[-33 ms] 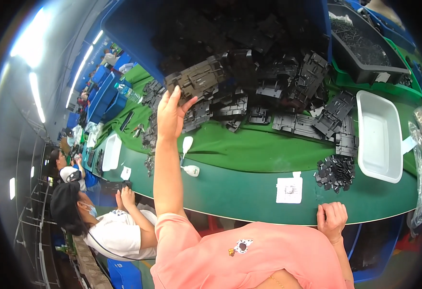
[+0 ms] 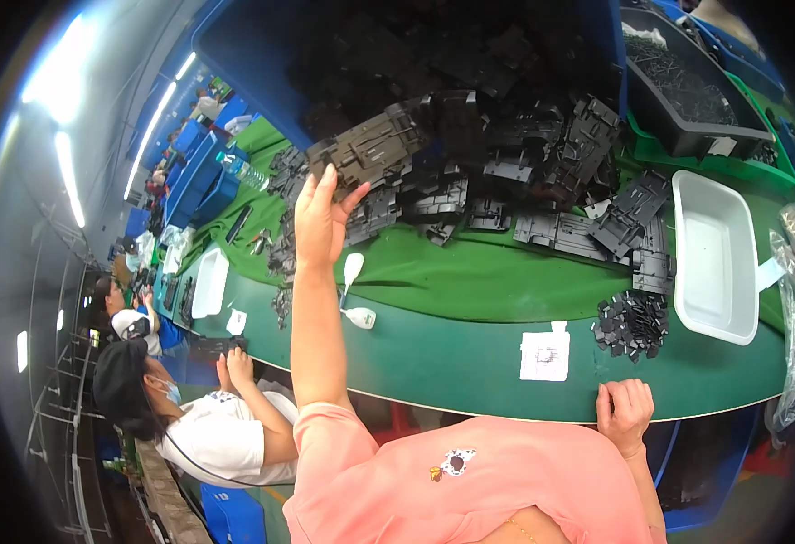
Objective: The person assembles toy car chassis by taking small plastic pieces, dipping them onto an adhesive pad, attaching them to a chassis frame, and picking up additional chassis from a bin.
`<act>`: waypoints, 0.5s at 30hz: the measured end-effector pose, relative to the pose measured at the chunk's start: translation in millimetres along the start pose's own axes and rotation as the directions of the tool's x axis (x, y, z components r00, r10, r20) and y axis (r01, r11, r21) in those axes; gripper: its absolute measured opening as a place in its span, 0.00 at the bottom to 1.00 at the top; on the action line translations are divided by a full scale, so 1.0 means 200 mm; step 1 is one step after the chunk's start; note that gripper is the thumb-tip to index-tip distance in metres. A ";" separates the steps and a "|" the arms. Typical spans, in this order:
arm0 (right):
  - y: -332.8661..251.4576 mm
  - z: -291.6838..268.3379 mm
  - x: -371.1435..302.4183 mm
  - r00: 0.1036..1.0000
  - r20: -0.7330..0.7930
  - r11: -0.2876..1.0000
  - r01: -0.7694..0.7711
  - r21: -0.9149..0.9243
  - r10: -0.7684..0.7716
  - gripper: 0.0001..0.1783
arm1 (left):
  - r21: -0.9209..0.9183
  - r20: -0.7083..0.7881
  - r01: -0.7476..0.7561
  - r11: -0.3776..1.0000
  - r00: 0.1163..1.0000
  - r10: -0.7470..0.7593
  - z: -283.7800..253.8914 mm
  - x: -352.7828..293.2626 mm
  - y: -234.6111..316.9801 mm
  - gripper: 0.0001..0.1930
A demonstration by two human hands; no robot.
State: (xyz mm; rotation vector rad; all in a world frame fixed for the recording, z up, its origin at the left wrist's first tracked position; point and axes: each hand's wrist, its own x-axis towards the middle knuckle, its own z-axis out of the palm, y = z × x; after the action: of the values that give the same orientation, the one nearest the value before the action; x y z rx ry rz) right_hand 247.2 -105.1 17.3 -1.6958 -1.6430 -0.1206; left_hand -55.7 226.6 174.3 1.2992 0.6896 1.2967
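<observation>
My left hand point(image 2: 321, 222) is stretched out to the heap in front of me, its thumb and fingers apart. Its fingertips reach the near edge of a black moulded plastic part point(image 2: 370, 145) and do not wrap round it. More such black plastic parts point(image 2: 561, 231) spill from a large tipped blue bin point(image 2: 252, 68) onto green cloth point(image 2: 443, 286). At the table's front edge rests my right hand point(image 2: 626, 412), its fingers curled in with nothing seen in them. Just beyond it is a pile of small black pieces point(image 2: 631, 326).
A white tray point(image 2: 717, 258) stands at the right, beside clear plastic wrap point(image 2: 794, 335). A marked white paper point(image 2: 543, 356) and two white-ended items point(image 2: 358, 317) lie on the green table point(image 2: 452, 363). A black crate point(image 2: 692, 91) is at far right. A masked co-worker point(image 2: 225, 435) sits at my left.
</observation>
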 end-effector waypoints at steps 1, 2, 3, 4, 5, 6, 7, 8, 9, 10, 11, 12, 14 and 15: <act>0.00 0.00 0.00 1.000 0.007 1.000 0.003 0.008 -0.003 0.07 | -0.031 -0.027 -0.007 0.999 1.000 0.006 -0.02 -0.04 0.00 0.13; 0.00 0.00 0.00 1.000 0.015 1.000 0.006 0.016 -0.006 0.06 | -0.071 -0.062 -0.027 0.997 0.998 0.023 -0.03 -0.09 0.00 0.12; -0.01 -0.01 0.00 1.000 0.028 1.000 0.009 0.016 -0.009 0.06 | -0.111 -0.099 -0.046 0.993 0.994 0.035 -0.04 -0.15 0.01 0.12; -0.01 -0.02 0.00 0.999 0.031 0.999 0.013 0.031 -0.014 0.06 | -0.157 -0.115 -0.046 0.986 0.993 0.028 -0.05 -0.20 0.00 0.11; -0.01 -0.02 0.00 0.999 0.036 0.999 0.015 0.044 -0.016 0.06 | -0.195 -0.110 -0.033 0.980 0.994 0.011 -0.07 -0.25 0.00 0.11; 0.00 -0.02 0.00 0.999 0.027 0.998 0.031 0.059 -0.033 0.06 | -0.234 -0.103 -0.015 0.972 0.995 -0.009 -0.09 -0.30 -0.01 0.11; 0.00 -0.02 0.01 0.999 0.023 0.996 0.040 0.074 -0.041 0.06 | -0.288 -0.080 0.004 0.958 0.996 -0.028 -0.11 -0.36 -0.03 0.12; 0.01 -0.03 0.01 0.998 0.019 0.993 0.064 0.096 -0.066 0.06 | -0.335 -0.073 0.023 0.942 0.996 -0.051 -0.12 -0.43 -0.05 0.13; 0.00 -0.03 0.02 0.998 0.028 0.991 0.049 0.125 -0.053 0.06 | -0.384 -0.066 0.046 0.922 0.995 -0.077 -0.12 -0.49 -0.06 0.14; 0.01 -0.03 0.01 0.999 0.033 0.988 0.029 0.153 -0.035 0.05 | -0.411 -0.087 0.075 0.909 0.989 -0.121 -0.12 -0.56 -0.09 0.16; 0.01 -0.03 0.00 0.999 0.029 0.980 -0.027 0.199 0.021 0.05 | -0.432 -0.053 0.120 0.894 0.986 -0.158 -0.10 -0.60 -0.11 0.16; 0.01 -0.03 0.01 0.997 0.026 0.967 -0.077 0.243 0.073 0.04 | -0.455 -0.023 0.158 0.877 0.982 -0.189 -0.08 -0.65 -0.12 0.17; -0.05 -0.05 0.07 0.977 0.074 0.902 -0.213 0.376 0.200 0.02 | -0.486 0.009 0.223 0.845 0.968 -0.251 -0.04 -0.75 -0.15 0.18; -0.08 -0.06 0.13 0.972 0.108 0.879 -0.234 0.416 0.207 0.03 | -0.499 0.026 0.259 0.827 0.958 -0.285 -0.02 -0.79 -0.18 0.18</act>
State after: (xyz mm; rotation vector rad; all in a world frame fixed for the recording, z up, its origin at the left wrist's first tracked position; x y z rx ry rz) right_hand 242.9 -92.8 46.3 -1.5368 -1.3777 0.3821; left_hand -83.9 87.5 96.3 0.7166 0.5032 1.1709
